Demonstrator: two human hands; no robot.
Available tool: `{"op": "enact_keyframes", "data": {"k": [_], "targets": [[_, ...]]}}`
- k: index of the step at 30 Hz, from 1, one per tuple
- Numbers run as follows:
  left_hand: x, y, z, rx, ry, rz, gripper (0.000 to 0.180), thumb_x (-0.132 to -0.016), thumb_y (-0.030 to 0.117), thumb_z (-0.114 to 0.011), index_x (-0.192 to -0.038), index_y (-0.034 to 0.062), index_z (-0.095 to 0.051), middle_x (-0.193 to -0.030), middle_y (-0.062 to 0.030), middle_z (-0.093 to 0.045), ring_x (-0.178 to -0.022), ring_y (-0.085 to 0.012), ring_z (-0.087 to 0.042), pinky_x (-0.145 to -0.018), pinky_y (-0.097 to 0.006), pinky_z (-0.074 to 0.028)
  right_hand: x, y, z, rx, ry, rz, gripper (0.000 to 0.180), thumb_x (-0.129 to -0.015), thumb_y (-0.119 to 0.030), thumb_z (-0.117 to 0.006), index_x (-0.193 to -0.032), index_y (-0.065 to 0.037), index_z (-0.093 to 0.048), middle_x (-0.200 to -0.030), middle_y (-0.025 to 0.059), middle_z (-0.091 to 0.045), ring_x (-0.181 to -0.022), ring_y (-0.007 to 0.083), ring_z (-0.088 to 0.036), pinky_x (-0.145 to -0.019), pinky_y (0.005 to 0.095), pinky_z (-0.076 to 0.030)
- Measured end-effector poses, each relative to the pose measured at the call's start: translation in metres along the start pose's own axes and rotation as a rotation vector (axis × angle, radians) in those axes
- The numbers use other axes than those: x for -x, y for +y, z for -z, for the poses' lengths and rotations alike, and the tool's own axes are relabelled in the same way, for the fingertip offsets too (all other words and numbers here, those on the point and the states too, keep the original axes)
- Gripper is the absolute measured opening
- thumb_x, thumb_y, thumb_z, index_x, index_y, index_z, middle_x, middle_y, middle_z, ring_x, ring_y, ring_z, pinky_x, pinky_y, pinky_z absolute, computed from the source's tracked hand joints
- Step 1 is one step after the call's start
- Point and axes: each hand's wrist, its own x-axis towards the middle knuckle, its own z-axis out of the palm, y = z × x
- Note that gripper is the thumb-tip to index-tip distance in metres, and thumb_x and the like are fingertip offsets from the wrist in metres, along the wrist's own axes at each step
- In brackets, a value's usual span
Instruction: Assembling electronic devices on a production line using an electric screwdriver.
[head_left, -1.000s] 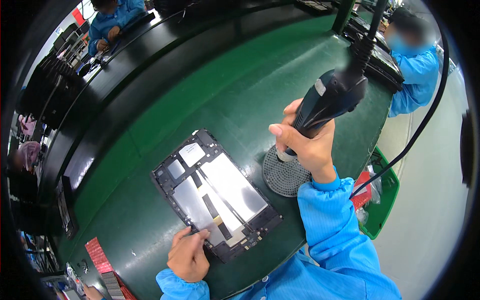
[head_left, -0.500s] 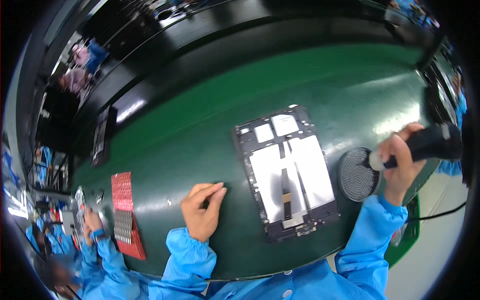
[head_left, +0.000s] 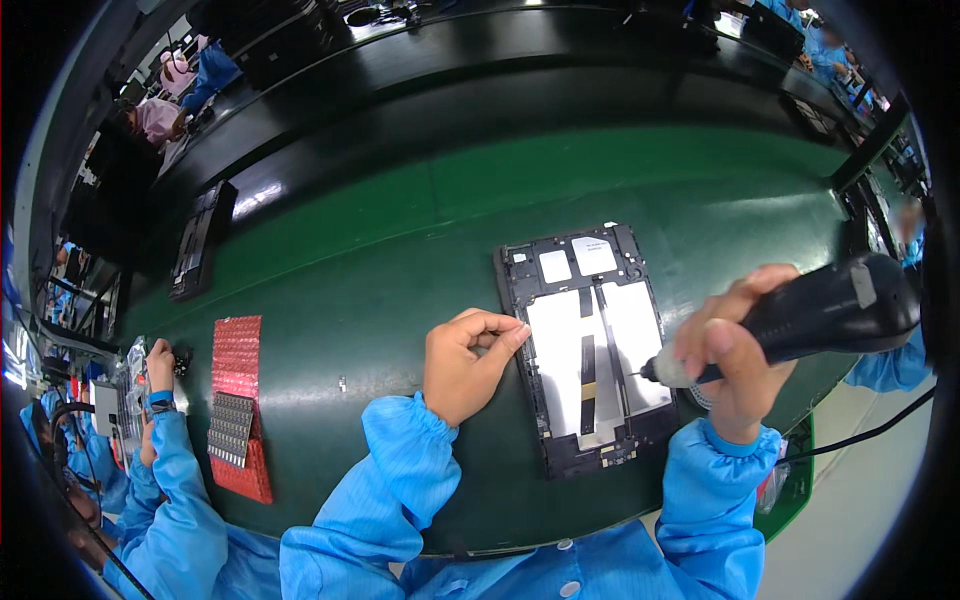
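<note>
Screwdriver now over device, left hand closer

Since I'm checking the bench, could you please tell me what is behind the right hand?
Part of a grey disc shows on the table; the right hand and screwdriver cover the rest.

On the green table, an opened tablet lies. At its 9 o'clock edge, the left hand pinches 2 fingertips together; at 3 o'clock the right hand grips a black electric screwdriver.
</note>
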Motion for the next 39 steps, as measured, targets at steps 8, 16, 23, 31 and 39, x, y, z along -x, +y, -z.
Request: {"op": "enact_keyframes", "data": {"k": [8,16,23,31,39], "targets": [[-0.006,-0.008,-0.002,-0.005,0.033,-0.016,0.014,-0.077,0.007,-0.072,-0.084,-0.0035,-0.066,-0.075,-0.0065,-0.063,-0.062,-0.0086,-0.060,-0.055,-0.022,-0.047,-0.017,0.029,-0.062,-0.163,-0.117,-0.076,0.036,-0.072,0.009,-0.070,-0.103,0.003,-0.053,-0.065,0.0031,-0.059,-0.056,0.0070,-0.055,-0.051,0.0209,-0.043],[-0.019,0.008,0.015,0.055,-0.130,0.270,0.013,-0.075,0.006,-0.072,-0.075,-0.0034,-0.063,-0.068,-0.0073,-0.065,-0.057,-0.0091,-0.060,-0.050,-0.023,-0.050,-0.021,0.061,-0.087,0.007,-0.250,-0.050,0.033,-0.075,0.011,-0.065,-0.102,0.002,-0.049,-0.060,0.0071,-0.056,-0.050,0.0133,-0.056,-0.047,0.0263,-0.047],[-0.022,0.005,0.013,0.066,-0.128,0.296,0.013,-0.076,0.008,-0.072,-0.074,-0.0027,-0.064,-0.065,-0.0072,-0.065,-0.056,-0.0093,-0.060,-0.050,-0.024,-0.049,-0.022,0.066,-0.086,0.035,-0.245,-0.050,0.034,-0.074,0.011,-0.065,-0.102,0.001,-0.049,-0.061,0.0074,-0.057,-0.049,0.0135,-0.056,-0.048,0.0266,-0.048],[-0.021,0.009,0.014,0.041,-0.117,0.285,0.012,-0.075,0.008,-0.072,-0.073,-0.0018,-0.065,-0.063,-0.0068,-0.064,-0.054,-0.0094,-0.059,-0.049,-0.024,-0.047,-0.019,0.064,-0.088,-0.046,-0.208,-0.096,0.029,-0.072,0.006,-0.072,-0.096,0.004,-0.057,-0.065,0.0022,-0.061,-0.057,0.0059,-0.056,-0.052,0.0200,-0.043],[-0.018,0.003,0.011,0.034,-0.121,0.258,0.013,-0.074,0.009,-0.073,-0.073,-0.0015,-0.065,-0.063,-0.0071,-0.064,-0.054,-0.0099,-0.059,-0.049,-0.025,-0.048,-0.013,0.062,-0.091,-0.027,-0.240,-0.105,0.036,-0.074,0.010,-0.065,-0.102,-0.001,-0.045,-0.061,0.0075,-0.055,-0.050,0.0131,-0.055,-0.050,0.0267,-0.048]]}}
